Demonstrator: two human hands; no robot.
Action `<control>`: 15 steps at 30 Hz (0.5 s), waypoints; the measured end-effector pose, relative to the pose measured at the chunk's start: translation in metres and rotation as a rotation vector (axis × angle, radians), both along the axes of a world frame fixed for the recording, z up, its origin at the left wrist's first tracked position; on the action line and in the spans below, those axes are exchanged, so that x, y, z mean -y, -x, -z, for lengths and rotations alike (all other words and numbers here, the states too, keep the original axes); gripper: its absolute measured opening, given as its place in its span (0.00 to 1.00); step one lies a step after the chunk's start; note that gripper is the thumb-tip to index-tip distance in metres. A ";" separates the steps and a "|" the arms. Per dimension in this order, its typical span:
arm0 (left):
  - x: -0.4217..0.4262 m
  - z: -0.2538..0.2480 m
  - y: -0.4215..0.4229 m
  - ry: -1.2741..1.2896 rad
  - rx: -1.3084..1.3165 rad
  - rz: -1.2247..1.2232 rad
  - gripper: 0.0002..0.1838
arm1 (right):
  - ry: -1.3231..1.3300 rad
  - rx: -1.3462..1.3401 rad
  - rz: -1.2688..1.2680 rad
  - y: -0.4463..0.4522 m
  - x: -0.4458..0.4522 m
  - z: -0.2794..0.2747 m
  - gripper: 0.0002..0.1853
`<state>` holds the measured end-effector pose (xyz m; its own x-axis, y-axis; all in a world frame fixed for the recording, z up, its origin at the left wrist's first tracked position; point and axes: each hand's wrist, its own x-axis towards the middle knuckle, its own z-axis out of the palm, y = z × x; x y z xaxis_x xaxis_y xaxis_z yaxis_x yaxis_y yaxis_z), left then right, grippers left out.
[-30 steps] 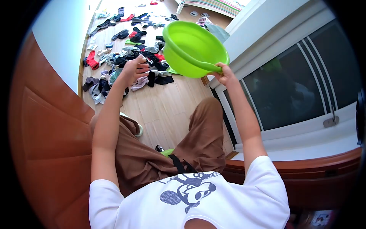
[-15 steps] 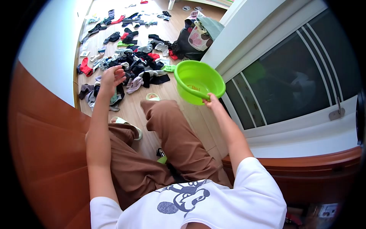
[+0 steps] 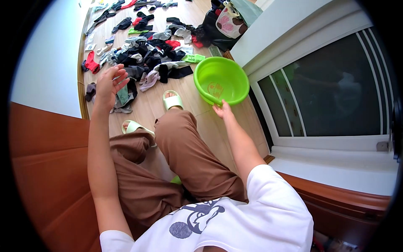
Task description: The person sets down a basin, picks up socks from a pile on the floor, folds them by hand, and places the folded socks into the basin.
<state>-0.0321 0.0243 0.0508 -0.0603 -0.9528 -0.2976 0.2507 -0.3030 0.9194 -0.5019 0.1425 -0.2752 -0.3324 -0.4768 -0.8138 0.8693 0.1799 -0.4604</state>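
A bright green plastic basin (image 3: 239, 69) stands on the floor beside the sliding door. At its near rim is my right hand (image 3: 222, 110), the thumb by the edge and the fingers stretched out below it, not wrapped round it. My left hand (image 3: 110, 86) hovers over the near left side of a heap of socks (image 3: 142, 56), with fingers loosely bent, apart and holding nothing. Among the dark, grey and white socks lie a red sock (image 3: 92, 62) and a light green sock (image 3: 193, 58) close to the basin.
More socks lie spread over the floor towards the back. Bulging bags (image 3: 231, 23) stand at the back right. A wooden panel (image 3: 50, 155) is on my left, and a glass door (image 3: 336, 90) on my right. My feet wear pale green slippers (image 3: 173, 101).
My right hand, earlier gripping the basin's rim, has loosened, and the basin now rests on the floor. The left hand stays raised over the socks. The view has shifted slightly.
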 end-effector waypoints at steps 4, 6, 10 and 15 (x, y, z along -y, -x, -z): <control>0.004 0.002 0.009 0.009 0.047 -0.004 0.16 | -0.117 -0.087 -0.315 -0.018 -0.011 -0.026 0.30; 0.004 0.005 0.011 0.025 0.096 0.001 0.15 | 0.010 -0.224 -0.470 -0.047 -0.033 -0.087 0.29; 0.000 0.010 0.020 0.173 0.402 0.012 0.13 | 0.336 -0.340 -0.710 -0.103 -0.073 -0.204 0.27; -0.024 -0.008 0.019 0.687 1.012 0.152 0.14 | 0.745 -1.090 -1.025 -0.162 -0.119 -0.323 0.31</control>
